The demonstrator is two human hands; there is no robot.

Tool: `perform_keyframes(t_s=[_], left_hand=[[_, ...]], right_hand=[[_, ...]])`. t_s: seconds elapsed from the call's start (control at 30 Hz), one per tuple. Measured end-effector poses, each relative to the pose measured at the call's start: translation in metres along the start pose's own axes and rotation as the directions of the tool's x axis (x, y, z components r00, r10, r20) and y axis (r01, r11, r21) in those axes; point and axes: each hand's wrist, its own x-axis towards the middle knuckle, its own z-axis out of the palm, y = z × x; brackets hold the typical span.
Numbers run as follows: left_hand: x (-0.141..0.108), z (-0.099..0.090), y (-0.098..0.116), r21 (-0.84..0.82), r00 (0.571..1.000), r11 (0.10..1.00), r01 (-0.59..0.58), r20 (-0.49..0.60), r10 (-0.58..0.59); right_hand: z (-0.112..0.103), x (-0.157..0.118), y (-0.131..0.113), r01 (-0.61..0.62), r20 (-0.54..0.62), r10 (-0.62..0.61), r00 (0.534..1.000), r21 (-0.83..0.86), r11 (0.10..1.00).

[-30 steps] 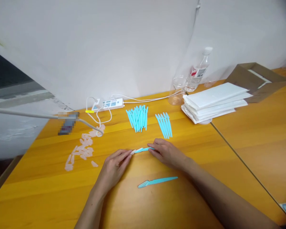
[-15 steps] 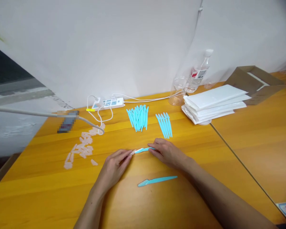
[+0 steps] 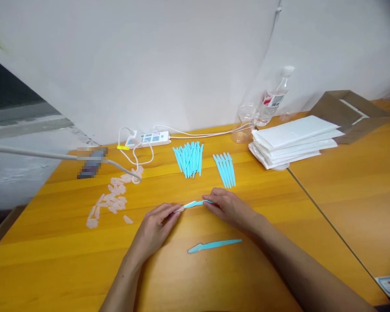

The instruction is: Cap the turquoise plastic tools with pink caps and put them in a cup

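Observation:
Between my two hands lies a light-blue eyebrow razor (image 3: 197,203), held nearly level just above the table. My right hand (image 3: 229,208) pinches its handle end. My left hand (image 3: 157,225) is closed at the blade end, its thumb and forefinger on a small pale blade cap (image 3: 181,209); the fingertips partly hide how far the cap covers the blade. Nearer to me, another blue eyebrow razor (image 3: 217,245) lies flat with a see-through cover on its blade. Pale loose caps (image 3: 117,203) are scattered to the left of my left hand.
Behind my hands lie a heap of blue razors (image 3: 189,162) and a neat row of several more (image 3: 224,170). A power strip (image 3: 156,138) with cables, a phone (image 3: 92,162), plastic bottle (image 3: 274,99), clear cup (image 3: 242,130), white packets (image 3: 295,134) and cardboard box (image 3: 331,108) stand farther out.
My hands hold the razor and cap in almost the same position. The view has shifted very slightly; nothing else has visibly moved.

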Motion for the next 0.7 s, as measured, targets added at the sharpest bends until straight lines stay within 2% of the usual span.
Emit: perform_keyframes(t_s=[0.2,0.4,0.53,0.6,0.63,0.7], left_hand=[[-0.001,-0.002,-0.001,0.003,1.0,1.0,0.017,0.013,-0.017],[0.007,0.014,0.008,-0.023,0.999,0.999,-0.034,0.021,0.034],[0.017,0.019,0.011,0.026,0.998,0.998,-0.049,-0.023,0.05],[0.017,0.012,0.008,0.071,0.993,0.997,-0.009,-0.118,0.018],[0.015,0.005,0.005,0.091,0.983,0.996,0.023,-0.181,-0.006],[0.005,-0.01,-0.005,0.121,0.954,0.989,0.087,-0.296,-0.047]], right_hand=[[-0.001,0.0,0.001,-0.007,0.01,0.007,1.0,-0.003,1.0],[0.006,-0.001,-0.007,0.023,0.033,-0.023,0.999,-0.001,1.0],[-0.002,-0.002,-0.001,0.036,0.019,-0.037,0.999,0.034,0.999],[-0.013,-0.004,0.013,-0.089,-0.101,0.087,0.991,-0.011,0.996],[-0.019,-0.005,0.022,-0.209,-0.194,0.196,0.961,-0.052,0.976],[-0.031,-0.006,0.042,-0.485,-0.365,0.419,0.831,-0.107,0.868]])
